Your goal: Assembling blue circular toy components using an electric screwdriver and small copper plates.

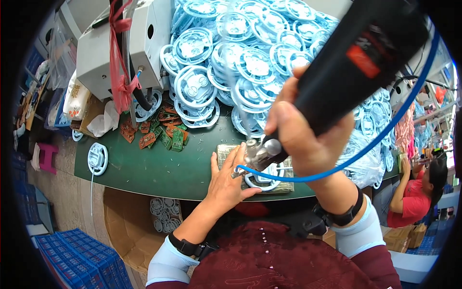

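Observation:
My right hand (313, 139) is wrapped round the body of a large black power screwdriver (361, 62), which leans down to the left. Its metal nose (255, 153) is over a light-blue plastic ring shaped like a toy steering wheel (262, 185). That ring lies on a yellowish block (288, 187) at the table's near edge. My left hand (226, 178) steadies the ring's left side, thumb along its near rim and fingers stretched beside the nose. The tool and my hands hide much of the ring, and the tip's contact cannot be made out.
Light-blue rings (195, 86) are heaped across the back of the green table (159, 168). Small circuit boards (163, 135) lie left of centre. A blue hose (385, 132) arcs past my right arm. A grey machine (120, 53) stands back left; a person (414, 192) sits far right.

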Demonstrator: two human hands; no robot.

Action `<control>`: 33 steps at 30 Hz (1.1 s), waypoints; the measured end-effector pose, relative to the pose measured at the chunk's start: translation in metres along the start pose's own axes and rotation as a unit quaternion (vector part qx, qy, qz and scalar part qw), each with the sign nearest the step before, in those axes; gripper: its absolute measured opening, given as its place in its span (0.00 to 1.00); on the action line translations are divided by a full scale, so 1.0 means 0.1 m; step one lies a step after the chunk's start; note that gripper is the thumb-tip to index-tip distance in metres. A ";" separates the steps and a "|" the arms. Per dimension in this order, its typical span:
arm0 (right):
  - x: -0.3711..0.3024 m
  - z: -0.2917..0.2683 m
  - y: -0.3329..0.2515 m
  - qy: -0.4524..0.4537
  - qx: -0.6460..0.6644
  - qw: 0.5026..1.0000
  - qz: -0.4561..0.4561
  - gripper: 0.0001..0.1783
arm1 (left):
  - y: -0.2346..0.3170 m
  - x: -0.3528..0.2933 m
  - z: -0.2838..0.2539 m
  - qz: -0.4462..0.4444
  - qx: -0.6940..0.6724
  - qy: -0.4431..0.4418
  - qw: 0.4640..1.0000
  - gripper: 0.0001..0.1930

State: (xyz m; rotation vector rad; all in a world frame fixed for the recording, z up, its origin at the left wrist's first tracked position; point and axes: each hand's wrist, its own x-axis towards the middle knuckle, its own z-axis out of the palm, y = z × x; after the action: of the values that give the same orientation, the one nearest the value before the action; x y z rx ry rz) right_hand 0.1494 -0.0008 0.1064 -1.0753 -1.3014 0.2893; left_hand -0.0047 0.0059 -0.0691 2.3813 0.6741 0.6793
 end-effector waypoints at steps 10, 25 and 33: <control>0.10 -0.45 -0.78 0.029 0.027 0.999 0.003 0.29 | 0.29 -0.01 0.04 -0.023 0.063 0.008 0.998 0.60; -0.30 -0.43 -0.44 0.004 -0.028 1.000 -0.006 0.28 | 0.28 -0.07 0.18 -0.005 0.071 0.058 0.996 0.58; -0.40 -0.40 -0.40 0.035 0.034 0.999 0.005 0.23 | 0.27 -0.07 0.19 -0.002 0.093 0.043 0.995 0.62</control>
State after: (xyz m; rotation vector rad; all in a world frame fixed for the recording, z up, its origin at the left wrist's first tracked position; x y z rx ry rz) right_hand 0.1568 -0.0685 0.1162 -1.0266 -1.2166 0.2989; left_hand 0.0093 -0.0241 -0.0675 2.5320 0.8095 0.7489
